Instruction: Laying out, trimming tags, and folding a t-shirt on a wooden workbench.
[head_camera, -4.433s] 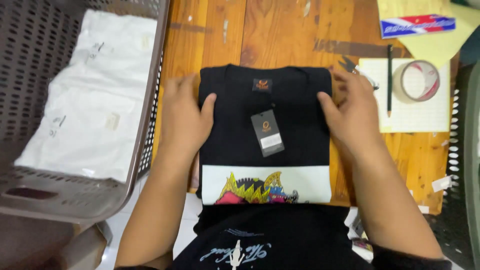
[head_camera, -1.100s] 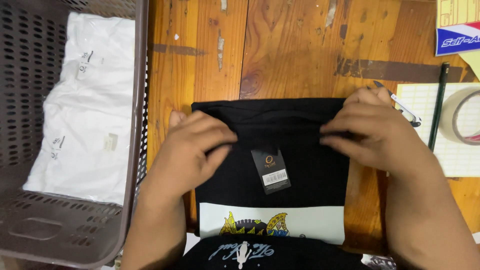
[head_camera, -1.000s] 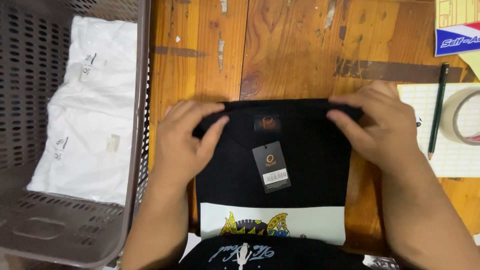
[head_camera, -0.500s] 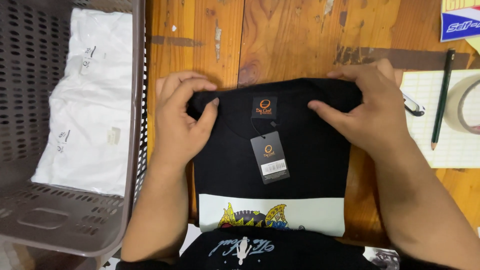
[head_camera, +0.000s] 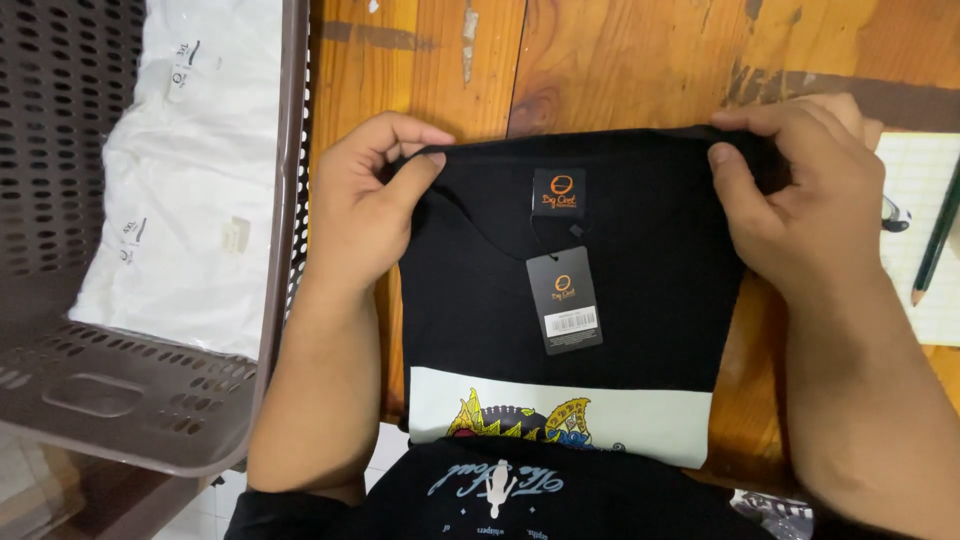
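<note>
Black folded shirt (head_camera: 640, 270) lengthwise toward wearer, collar away; hands pinch corners.

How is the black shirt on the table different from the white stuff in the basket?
The black shirt lies bare on the wooden table, pinched by both hands; the white bundles sit untouched in the brown basket. The shirt has a hanging tag; the bundles look bagged. Both are folded flat.

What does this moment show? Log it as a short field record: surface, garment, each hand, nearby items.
surface: wooden table
garment: folded black t-shirt, hang tag on front, lying flat
left hand: pinching the shirt's top left corner
right hand: pinching the top right corner
left side: brown plastic basket holding white bagged items
right edge: pencil on grid paper
</note>
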